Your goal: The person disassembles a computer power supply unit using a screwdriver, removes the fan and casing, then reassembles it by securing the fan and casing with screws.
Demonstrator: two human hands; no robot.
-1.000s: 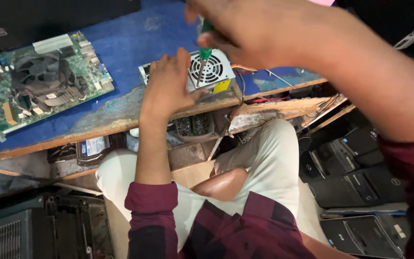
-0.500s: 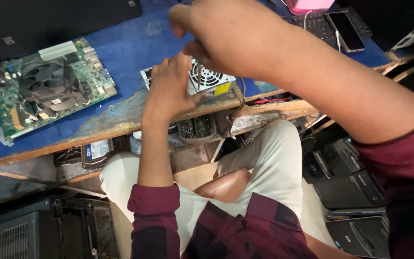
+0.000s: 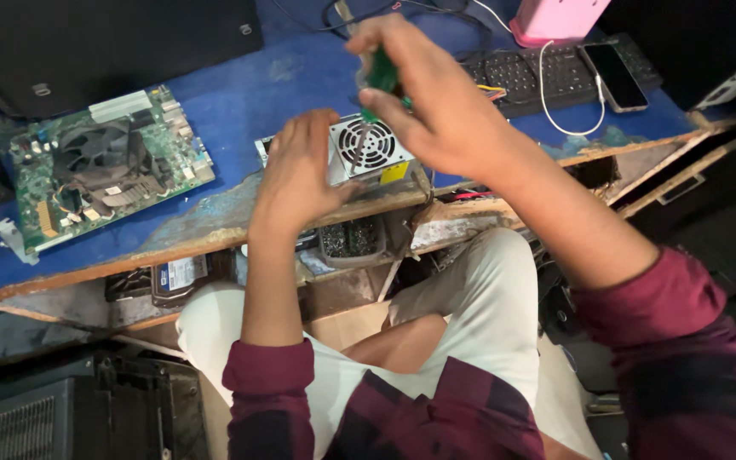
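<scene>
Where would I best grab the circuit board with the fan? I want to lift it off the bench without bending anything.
Grip the circuit board by its bare long edges, coming from above with a hand on each side. It lies flat on the blue bench, and the fan and small parts fill its middle.
</scene>
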